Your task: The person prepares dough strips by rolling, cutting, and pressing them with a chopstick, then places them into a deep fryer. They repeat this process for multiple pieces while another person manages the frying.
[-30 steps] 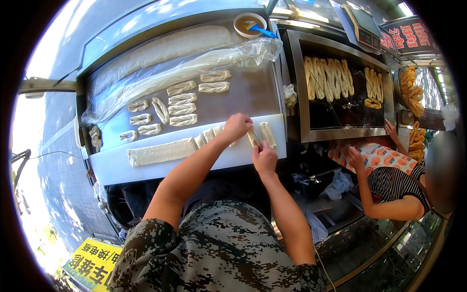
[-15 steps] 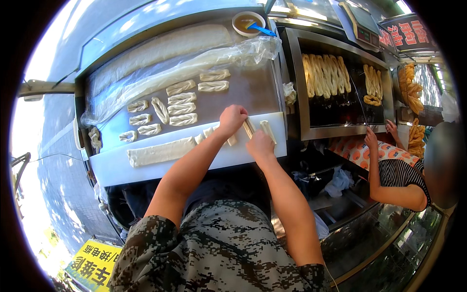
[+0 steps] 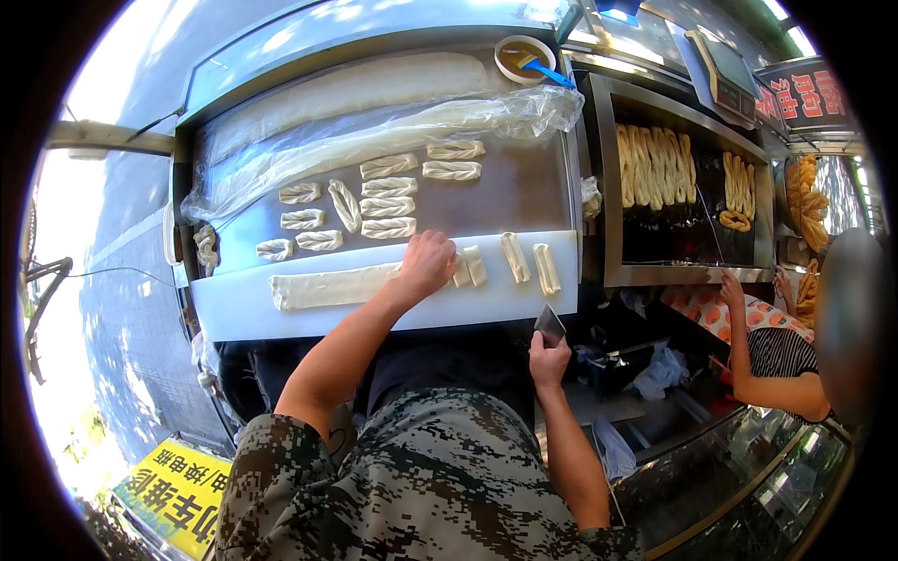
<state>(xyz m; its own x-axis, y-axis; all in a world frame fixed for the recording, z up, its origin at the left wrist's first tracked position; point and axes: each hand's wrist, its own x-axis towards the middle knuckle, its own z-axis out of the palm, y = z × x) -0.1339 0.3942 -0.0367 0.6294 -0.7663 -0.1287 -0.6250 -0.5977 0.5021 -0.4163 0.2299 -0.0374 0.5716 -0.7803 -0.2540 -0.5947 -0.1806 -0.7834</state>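
on the white board (image 3: 243, 313), left hand (image 3: 427, 265) presses dough strip (image 3: 327, 285).

The dough strip (image 3: 332, 285) is pale cream on a white cutting board (image 3: 234, 318), and the cut dough pieces (image 3: 388, 208) beyond share that cream tone with faint ridged lines. The table (image 3: 524, 192) is dull grey steel. The scraper blade (image 3: 549, 325) is dark grey metal. Fried dough sticks (image 3: 655, 168) are golden brown. The sleeve (image 3: 281, 467) bears a grey-green pixel camouflage pattern. A bowl (image 3: 524, 58) holds amber oil with a blue brush (image 3: 547, 71)
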